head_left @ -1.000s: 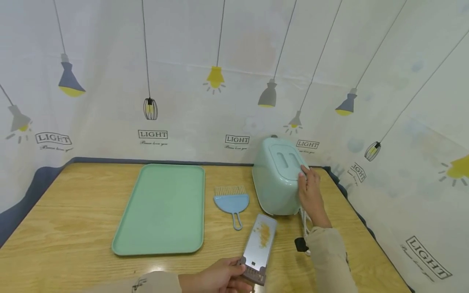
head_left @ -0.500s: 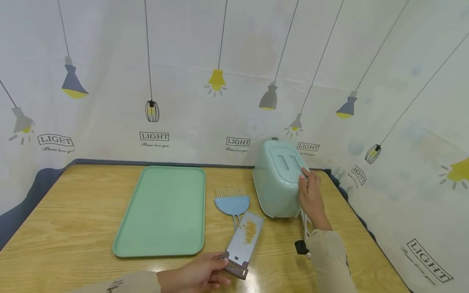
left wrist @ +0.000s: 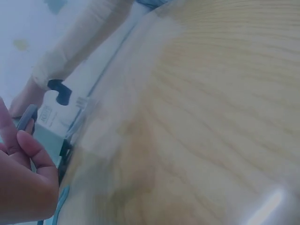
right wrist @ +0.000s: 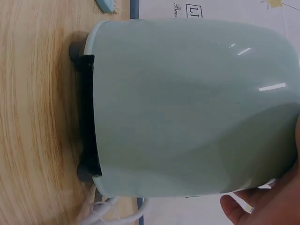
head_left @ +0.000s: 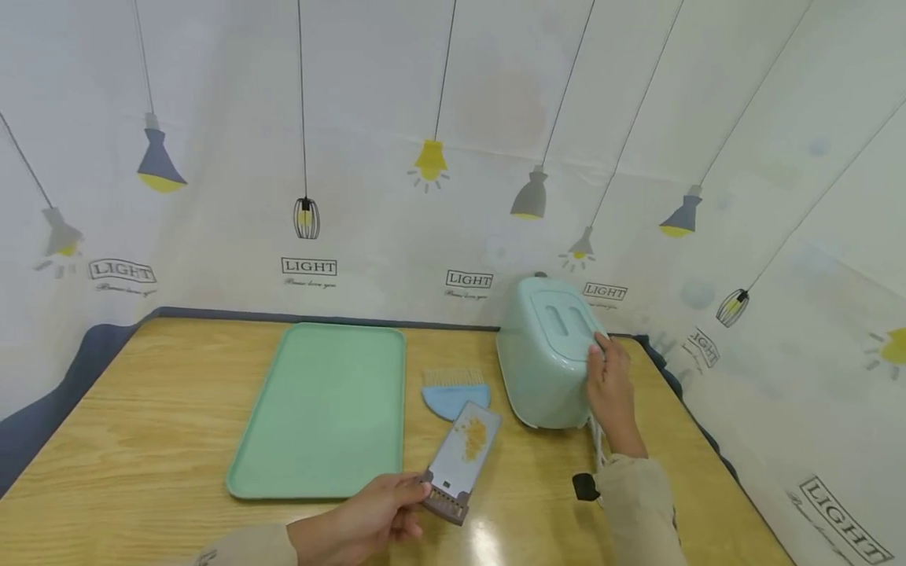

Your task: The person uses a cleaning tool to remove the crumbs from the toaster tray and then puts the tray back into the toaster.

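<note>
My left hand (head_left: 375, 507) pinches a crumb tray (head_left: 462, 460) by its brown end, thumb on top. The tray is a flat grey metal plate with tan crumbs (head_left: 474, 438) on it. It is held above the table, overlapping the brush handle in the head view. A pale green toaster (head_left: 545, 385) stands at the right, slots closed by a lid. My right hand (head_left: 612, 393) grips its upper right corner. In the right wrist view a dark opening (right wrist: 88, 112) shows along the toaster's lower edge, between its feet. The left wrist view shows the crumb tray only edge-on, partly behind my fingers.
A blue brush (head_left: 456, 399) with pale bristles lies left of the toaster. Farther left lies a flat green serving tray (head_left: 333, 409). The toaster's white cord (head_left: 598, 440) and black plug (head_left: 585, 487) lie by my right sleeve. A lamp-printed cloth (head_left: 396, 228) stands behind the table.
My left hand has carried the crumb tray leftward, away from the toaster's front and over the brush handle. My right hand stays on the toaster. The head view has shifted slightly.
</note>
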Available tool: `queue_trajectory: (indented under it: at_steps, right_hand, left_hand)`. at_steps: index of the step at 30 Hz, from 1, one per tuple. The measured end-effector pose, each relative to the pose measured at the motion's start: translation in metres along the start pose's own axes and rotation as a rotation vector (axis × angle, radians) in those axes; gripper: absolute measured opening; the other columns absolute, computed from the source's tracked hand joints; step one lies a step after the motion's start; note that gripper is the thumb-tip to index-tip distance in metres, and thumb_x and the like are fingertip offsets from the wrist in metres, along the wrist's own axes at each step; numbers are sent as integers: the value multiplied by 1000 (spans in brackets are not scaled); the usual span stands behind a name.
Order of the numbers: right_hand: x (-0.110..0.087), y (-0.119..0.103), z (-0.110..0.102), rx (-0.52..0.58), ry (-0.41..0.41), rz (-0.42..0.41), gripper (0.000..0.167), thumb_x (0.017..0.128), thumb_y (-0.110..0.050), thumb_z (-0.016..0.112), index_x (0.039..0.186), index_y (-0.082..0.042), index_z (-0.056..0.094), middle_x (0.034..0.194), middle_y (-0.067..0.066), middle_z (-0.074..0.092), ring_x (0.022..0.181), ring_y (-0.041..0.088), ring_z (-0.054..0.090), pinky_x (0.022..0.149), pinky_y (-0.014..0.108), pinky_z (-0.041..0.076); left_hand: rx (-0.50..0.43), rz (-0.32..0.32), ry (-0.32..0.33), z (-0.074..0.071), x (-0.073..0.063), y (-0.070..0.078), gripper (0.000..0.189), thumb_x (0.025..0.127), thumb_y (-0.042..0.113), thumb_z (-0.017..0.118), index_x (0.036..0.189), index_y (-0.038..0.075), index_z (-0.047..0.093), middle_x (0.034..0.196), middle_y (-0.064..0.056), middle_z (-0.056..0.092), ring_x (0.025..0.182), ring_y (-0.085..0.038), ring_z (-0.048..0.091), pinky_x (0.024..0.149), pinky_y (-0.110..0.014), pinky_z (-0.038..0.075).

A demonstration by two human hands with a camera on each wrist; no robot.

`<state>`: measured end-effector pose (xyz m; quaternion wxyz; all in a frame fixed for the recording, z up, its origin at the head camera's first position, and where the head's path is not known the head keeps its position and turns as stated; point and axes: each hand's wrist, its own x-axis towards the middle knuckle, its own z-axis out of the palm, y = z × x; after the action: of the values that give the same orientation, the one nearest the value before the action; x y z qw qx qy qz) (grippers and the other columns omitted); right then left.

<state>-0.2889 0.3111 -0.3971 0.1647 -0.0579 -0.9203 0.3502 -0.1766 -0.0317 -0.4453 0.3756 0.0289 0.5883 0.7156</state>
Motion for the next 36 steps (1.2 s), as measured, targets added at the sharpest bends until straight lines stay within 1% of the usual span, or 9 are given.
queue_trajectory:
  at_steps: [3, 6, 12, 19, 23, 27, 31, 33, 36]
  right_hand:
    - [-1, 2, 3, 47, 44, -11, 58, 106, -41, 23, 151, -4, 27, 159, 24, 11, 142, 47, 23, 110, 64, 28]
    - [-1, 2, 5, 76, 66, -33, 57, 106, -39, 26, 149, -2, 29, 158, 25, 13, 141, 47, 25, 109, 62, 32]
    - [-2, 1, 3, 95, 59, -33, 58, 105, -41, 27, 150, -4, 29, 158, 23, 16, 143, 45, 23, 111, 63, 28]
    - [-3, -2, -3, 89, 38, -18, 61, 105, -42, 27, 151, -2, 25, 157, 23, 21, 143, 45, 22, 112, 63, 24]
    - [-4, -5, -5, 92, 55, -19, 61, 105, -41, 29, 151, -1, 26, 156, 25, 23, 145, 44, 19, 115, 63, 18]
    - [-7, -13, -3, 104, 113, -68, 59, 104, -41, 35, 147, -1, 35, 155, 27, 23, 145, 45, 16, 113, 69, 10]
    - [-12, -27, -1, 91, 143, -138, 59, 102, -43, 40, 144, -1, 42, 155, 27, 26, 146, 45, 14, 109, 73, 3]
    - [-13, -33, 2, 77, 133, -195, 58, 102, -43, 42, 142, -2, 44, 154, 27, 27, 146, 45, 13, 108, 73, 2]
    - [-15, -39, 7, 57, 121, -312, 56, 101, -42, 45, 139, -1, 48, 151, 28, 31, 143, 49, 16, 103, 73, 5]
  left_hand:
    - [-17, 29, 4, -4, 0, 3, 58, 101, 27, 48, 144, -9, 33, 69, 9, 52, 52, 4, 54, 67, -21, 44]
    - [-20, 60, 17, -9, 0, 5, 56, 101, 26, 48, 143, -8, 36, 73, 9, 56, 51, 4, 50, 62, -18, 43]
    - [-26, 103, 33, -17, 2, 12, 54, 99, 27, 51, 140, -7, 42, 84, 10, 67, 48, 6, 46, 54, -13, 40]
    - [-62, 111, 33, -24, -1, 19, 58, 99, 26, 51, 143, -10, 37, 75, 11, 60, 47, 6, 44, 50, -10, 40]
    - [-52, 132, 48, -28, -4, 21, 59, 99, 25, 51, 142, -12, 35, 80, 11, 66, 47, 7, 44, 49, -9, 38]
    - [-62, 143, 45, -33, -6, 23, 60, 99, 24, 51, 142, -13, 34, 81, 11, 67, 46, 7, 44, 50, -10, 39]
    - [-59, 168, 42, -40, -9, 26, 57, 99, 24, 50, 141, -12, 37, 80, 12, 69, 46, 7, 45, 51, -11, 38]
    - [-54, 176, 54, -44, -11, 29, 55, 99, 24, 50, 139, -12, 40, 80, 13, 69, 46, 7, 44, 51, -11, 38]
    - [-49, 180, 73, -49, -14, 34, 52, 99, 24, 50, 137, -11, 42, 81, 12, 69, 47, 6, 41, 51, -12, 38]
